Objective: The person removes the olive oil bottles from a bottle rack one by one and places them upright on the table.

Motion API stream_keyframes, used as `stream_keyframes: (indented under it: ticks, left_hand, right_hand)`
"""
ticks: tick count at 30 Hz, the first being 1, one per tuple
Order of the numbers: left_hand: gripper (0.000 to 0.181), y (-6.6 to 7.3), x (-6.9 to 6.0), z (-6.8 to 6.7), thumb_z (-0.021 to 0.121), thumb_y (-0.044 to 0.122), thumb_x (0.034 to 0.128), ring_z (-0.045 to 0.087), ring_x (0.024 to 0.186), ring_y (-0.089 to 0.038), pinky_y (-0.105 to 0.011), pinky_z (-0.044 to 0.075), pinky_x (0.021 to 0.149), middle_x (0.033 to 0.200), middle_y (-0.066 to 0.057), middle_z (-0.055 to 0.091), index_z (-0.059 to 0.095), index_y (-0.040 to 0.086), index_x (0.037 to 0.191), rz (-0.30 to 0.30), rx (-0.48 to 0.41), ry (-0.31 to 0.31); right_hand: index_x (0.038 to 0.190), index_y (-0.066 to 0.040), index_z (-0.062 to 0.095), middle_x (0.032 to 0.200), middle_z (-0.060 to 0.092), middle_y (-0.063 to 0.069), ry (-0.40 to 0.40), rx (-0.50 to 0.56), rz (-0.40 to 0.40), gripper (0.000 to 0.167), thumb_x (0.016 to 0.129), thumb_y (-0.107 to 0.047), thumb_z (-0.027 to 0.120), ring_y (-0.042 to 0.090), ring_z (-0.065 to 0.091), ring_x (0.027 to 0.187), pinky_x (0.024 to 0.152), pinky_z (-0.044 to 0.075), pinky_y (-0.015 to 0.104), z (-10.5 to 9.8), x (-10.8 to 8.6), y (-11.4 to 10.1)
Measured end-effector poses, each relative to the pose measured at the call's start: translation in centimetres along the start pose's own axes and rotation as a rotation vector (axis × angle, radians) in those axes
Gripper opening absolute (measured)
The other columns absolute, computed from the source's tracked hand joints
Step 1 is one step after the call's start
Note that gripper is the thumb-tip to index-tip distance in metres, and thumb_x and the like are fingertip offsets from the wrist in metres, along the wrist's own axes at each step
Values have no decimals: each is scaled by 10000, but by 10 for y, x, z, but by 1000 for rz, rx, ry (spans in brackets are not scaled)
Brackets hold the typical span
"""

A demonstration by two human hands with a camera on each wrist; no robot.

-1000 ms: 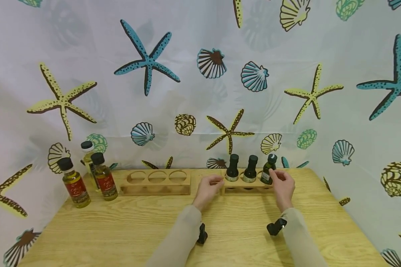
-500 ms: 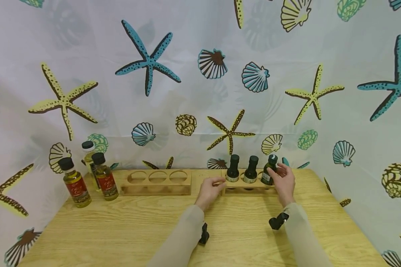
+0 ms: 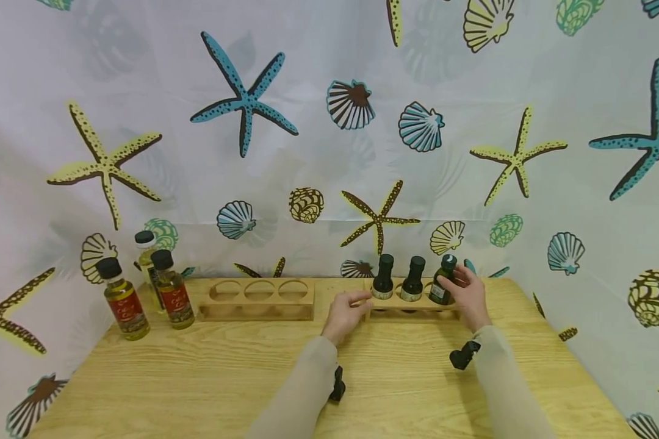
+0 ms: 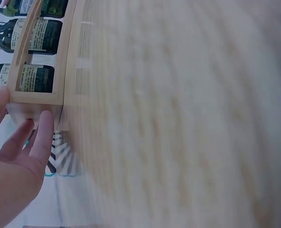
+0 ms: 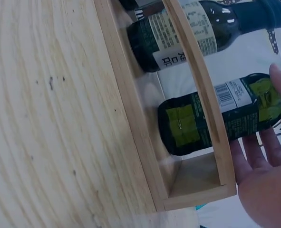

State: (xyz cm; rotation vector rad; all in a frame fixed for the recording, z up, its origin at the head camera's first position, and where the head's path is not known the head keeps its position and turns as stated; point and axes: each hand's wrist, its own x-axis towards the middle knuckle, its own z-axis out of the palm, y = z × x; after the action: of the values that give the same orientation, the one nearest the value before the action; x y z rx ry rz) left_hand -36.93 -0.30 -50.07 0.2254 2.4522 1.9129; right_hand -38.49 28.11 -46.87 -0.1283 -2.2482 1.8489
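Observation:
A small dark green glass bottle [image 3: 439, 291] with a dark cap stands in the right hole of the right-hand wooden rack [image 3: 401, 303]. My right hand [image 3: 468, 297] holds it by the upper part, thumb in front and fingers behind. Through the rack's open side, the right wrist view shows the bottle's base [image 5: 176, 126] down inside, by the lower board. Two darker bottles fill the other holes, the left one [image 3: 382, 280] and the middle one [image 3: 412, 281]. My left hand [image 3: 345, 316] rests its fingertips against the rack's left end panel [image 4: 33, 111], fingers loosely bent.
A second wooden rack [image 3: 258, 300] with three bare holes stands to the left. Further left are two red-labelled oil bottles [image 3: 125, 311] and a pale yellow one [image 3: 147, 262] behind them. A patterned curtain [image 3: 329, 158] hangs behind the wooden table [image 3: 198, 378].
My right hand has shifted slightly right, and its fingers have moved from the bottle's front side round behind it. The left hand stays at the rack's end. The bottles look unmoved.

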Motion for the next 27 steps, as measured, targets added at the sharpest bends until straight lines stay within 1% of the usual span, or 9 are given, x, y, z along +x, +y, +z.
stream_keyframes:
  ticks: [4,9,13,16,19,23,27]
  left_hand:
    - [291,2,0,2,659,201,952,581,1231,-275,-413,532,938,1368,-64,601,699,177,1240,-36,-38,-2]
    - [270,4,-2,4,663,204,950,651,1104,-233,-355,570,835,1297,-69,649,716,155,1211,-47,-69,27]
    - [264,5,-3,6,663,199,951,666,1052,-219,-339,575,803,1260,-77,665,718,148,1204,-49,-60,50]
    - [270,6,-3,7,660,194,952,662,1060,-229,-346,575,809,1263,-85,658,713,156,1214,-56,-48,59]
    - [271,7,-3,7,658,194,953,655,1073,-239,-353,574,818,1263,-89,652,712,170,1218,-67,-33,63]
    - [269,8,-2,7,663,196,950,653,1070,-238,-349,574,807,1248,-88,657,716,186,1213,-70,-5,66]
    - [262,10,-2,7,672,191,943,645,1074,-235,-338,569,781,1220,-81,670,724,196,1200,-64,22,72]
  right_hand:
    - [1541,-76,296,1522,361,214,-15,-9,-14,770,913,-236,714,381,385,1378,1110,377,502,-1,0,0]
    - [1540,-86,294,1508,375,231,4,-39,-42,767,908,-187,716,400,407,1359,1090,395,517,4,0,2]
    - [1543,-103,301,1508,383,229,26,-63,-49,762,909,-182,716,402,424,1347,1068,416,525,8,-2,4]
    - [1548,-117,301,1517,378,223,38,-59,-49,765,909,-183,716,401,426,1348,1066,418,525,7,-3,6]
    - [1557,-120,283,1529,365,221,28,-57,-59,777,913,-197,712,399,416,1361,1076,410,520,7,-3,7]
    - [1563,-140,268,1551,336,201,18,-30,-63,780,923,-240,702,383,398,1377,1090,395,518,6,-2,7]
    - [1571,-177,243,1577,294,170,18,24,-70,779,937,-290,681,361,373,1397,1108,373,517,6,-1,6]
